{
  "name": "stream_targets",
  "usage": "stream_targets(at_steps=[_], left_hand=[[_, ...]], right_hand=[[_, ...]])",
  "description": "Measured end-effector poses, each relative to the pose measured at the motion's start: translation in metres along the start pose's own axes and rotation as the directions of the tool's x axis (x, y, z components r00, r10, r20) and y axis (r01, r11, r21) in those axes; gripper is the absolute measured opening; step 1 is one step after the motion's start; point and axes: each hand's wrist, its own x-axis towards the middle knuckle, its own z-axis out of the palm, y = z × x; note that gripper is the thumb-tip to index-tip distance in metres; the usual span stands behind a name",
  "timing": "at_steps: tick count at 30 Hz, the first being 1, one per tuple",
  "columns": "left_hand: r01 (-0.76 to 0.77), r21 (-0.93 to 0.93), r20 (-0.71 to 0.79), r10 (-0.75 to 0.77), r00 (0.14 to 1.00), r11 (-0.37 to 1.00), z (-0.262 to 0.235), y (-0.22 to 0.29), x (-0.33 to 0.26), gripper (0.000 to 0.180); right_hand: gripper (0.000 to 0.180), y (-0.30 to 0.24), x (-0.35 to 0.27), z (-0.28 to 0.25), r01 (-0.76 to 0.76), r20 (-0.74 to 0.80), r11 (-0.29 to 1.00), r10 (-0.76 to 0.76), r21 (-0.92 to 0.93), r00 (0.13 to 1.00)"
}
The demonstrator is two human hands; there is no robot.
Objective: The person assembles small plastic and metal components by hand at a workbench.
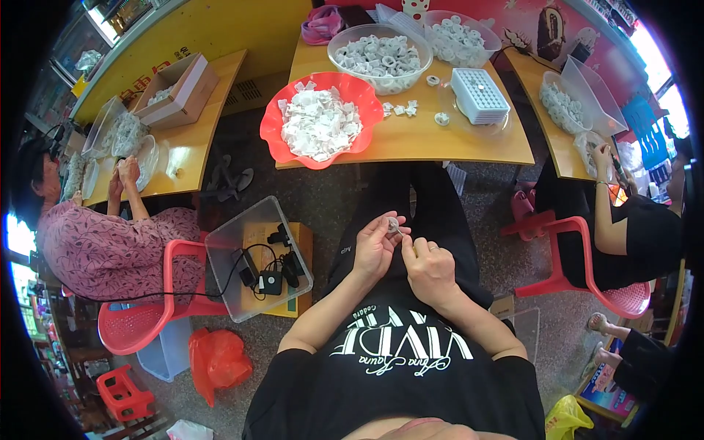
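Over my lap, my left hand point(377, 246) is closed, pinching a small round whitish part point(394, 225) between thumb and fingers. My right hand point(430, 270) is closed just beside it, gripping a thin tool point(401, 233) whose tip meets the part; most of that tool is hidden in my fist. On the table in front, a red wavy-rimmed bowl point(270, 130) holds many small white pieces. Behind it, a clear bowl point(339, 67) is full of grey-white ring-shaped parts. Another clear bowl point(490, 45) holds similar rounded parts.
A stack of white hole-patterned trays point(480, 95) stands on the wooden table point(440, 147) at right, near a few loose parts point(400, 110). Co-workers sit on red chairs point(176, 286) at both sides. Left of my legs, a clear bin point(308, 279) holds black adapters and cables.
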Motion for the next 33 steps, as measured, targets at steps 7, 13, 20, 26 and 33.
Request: stream_targets(at_steps=[7, 13, 20, 26, 33], left_hand=[[-0.053, 0.057, -0.012, 0.054, 0.998, 0.997, 0.009, 0.0, -0.003, 0.026], [-0.105, 0.085, -0.012, 0.107, 0.994, 0.991, 0.01, -0.006, -0.001, 0.024], [-0.097, 0.044, 0.038, 0.095, 0.995, 0.994, -0.002, -0.007, 0.006, 0.023], [-0.027, -0.092, 0.088, 0.036, 0.995, 0.995, -0.01, -0.007, 0.009, 0.025], [0.024, -0.168, 0.048, -0.016, 0.999, 0.986, -0.004, 0.0, 0.008, 0.026]], right_hand=[[0.034, 0.001, 0.001, 0.003, -0.005, 0.041, 1.0, 0.006, -0.009, 0.999], [0.035, -0.009, 0.003, 0.01, -0.081, 0.083, 0.995, 0.086, -0.061, 0.993], [0.024, -0.002, 0.003, 0.022, -0.317, 0.084, 0.824, 0.315, 0.47, 0.945], [0.021, 0.006, 0.002, 0.027, -0.297, 0.082, 0.649, 0.34, 0.7, 0.937], [0.025, -0.002, 0.003, 0.003, -0.21, 0.011, 0.906, 0.221, 0.366, 0.975]])
